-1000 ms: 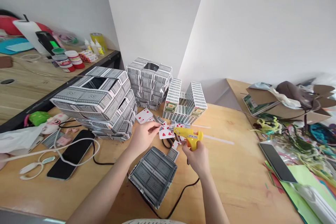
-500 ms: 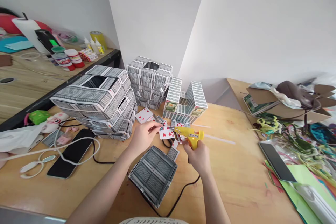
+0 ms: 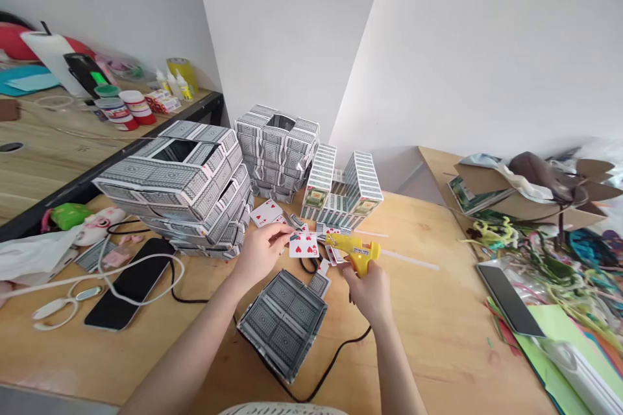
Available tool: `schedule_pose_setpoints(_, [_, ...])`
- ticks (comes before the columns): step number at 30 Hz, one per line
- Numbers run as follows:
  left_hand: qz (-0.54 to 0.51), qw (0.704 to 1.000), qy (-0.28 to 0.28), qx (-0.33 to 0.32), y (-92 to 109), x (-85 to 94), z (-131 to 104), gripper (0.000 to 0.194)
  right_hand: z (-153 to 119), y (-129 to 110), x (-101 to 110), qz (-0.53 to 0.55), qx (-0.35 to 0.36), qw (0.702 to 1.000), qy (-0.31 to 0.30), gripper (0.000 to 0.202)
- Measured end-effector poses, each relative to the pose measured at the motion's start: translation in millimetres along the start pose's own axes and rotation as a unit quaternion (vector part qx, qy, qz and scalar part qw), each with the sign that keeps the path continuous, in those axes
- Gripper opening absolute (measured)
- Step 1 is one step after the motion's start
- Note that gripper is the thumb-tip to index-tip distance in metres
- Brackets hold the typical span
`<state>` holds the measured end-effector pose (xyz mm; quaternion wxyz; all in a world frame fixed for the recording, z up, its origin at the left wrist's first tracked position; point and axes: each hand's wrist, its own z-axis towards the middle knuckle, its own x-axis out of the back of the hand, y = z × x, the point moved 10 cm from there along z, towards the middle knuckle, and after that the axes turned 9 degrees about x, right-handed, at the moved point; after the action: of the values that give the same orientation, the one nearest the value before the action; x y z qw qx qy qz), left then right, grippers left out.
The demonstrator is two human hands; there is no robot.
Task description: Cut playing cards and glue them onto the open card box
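My left hand (image 3: 263, 251) pinches a playing card (image 3: 304, 246) by its left edge, the face with red hearts turned up. In my right hand (image 3: 368, 286) is a yellow hot glue gun (image 3: 357, 253), its nozzle pointing left at the card's right side. Whether the tip touches the card I cannot tell. Below them on the table lies a shallow grey tray shape built from playing cards (image 3: 285, 321), with a small tab sticking out at its upper right. Loose cards (image 3: 267, 213) lie just behind my left hand.
Two grey card-built boxes (image 3: 195, 188) (image 3: 277, 149) stand at left and back. Green-and-white card stacks (image 3: 341, 188) are behind the glue gun. A black cord (image 3: 335, 363) loops around the tray shape. One phone (image 3: 129, 285) lies left, another (image 3: 511, 298) right.
The card in my left hand has shifted slightly left, away from the glue gun, whose nozzle now shows more clearly. My right hand keeps its grip and has barely moved.
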<state>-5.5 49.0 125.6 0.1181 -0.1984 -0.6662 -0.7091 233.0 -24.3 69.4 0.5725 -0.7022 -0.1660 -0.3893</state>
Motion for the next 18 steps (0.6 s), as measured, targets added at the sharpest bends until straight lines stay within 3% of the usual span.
schedule_pose_setpoints(4, [-0.011, 1.0, 0.002, 0.022, -7.1, 2.6, 0.6, 0.018, 1.0, 14.7, 1.4, 0.017, -0.043, 0.999, -0.007, 0.026])
schedule_pose_setpoints(7, [-0.024, 0.999, 0.016, 0.036, -16.6, 7.6, 2.0, 0.017, 3.8, 56.3, 6.3, 0.025, -0.121, 0.992, 0.001, 0.026])
schedule_pose_setpoints(10, [-0.019, 0.999, 0.021, 0.039, -25.1, 11.8, 3.5, 0.016, 7.6, 104.0, 17.0, -0.072, -0.169, 0.983, 0.022, 0.032])
schedule_pose_setpoints(14, [0.031, 0.997, 0.058, 0.028, -29.6, 24.7, 3.2, 0.015, 9.4, 139.4, 22.8, -0.189, -0.165, 0.967, 0.043, 0.038])
schedule_pose_setpoints(16, [0.077, 0.991, 0.105, 0.009, -25.7, 36.2, 0.1, 0.017, 8.5, 144.4, 27.5, -0.239, -0.158, 0.957, 0.052, 0.044])
schedule_pose_setpoints(18, [0.134, 0.979, 0.151, -0.022, -17.6, 46.5, -5.2, 0.018, 13.3, 140.0, 26.5, -0.217, -0.111, 0.969, 0.026, 0.047])
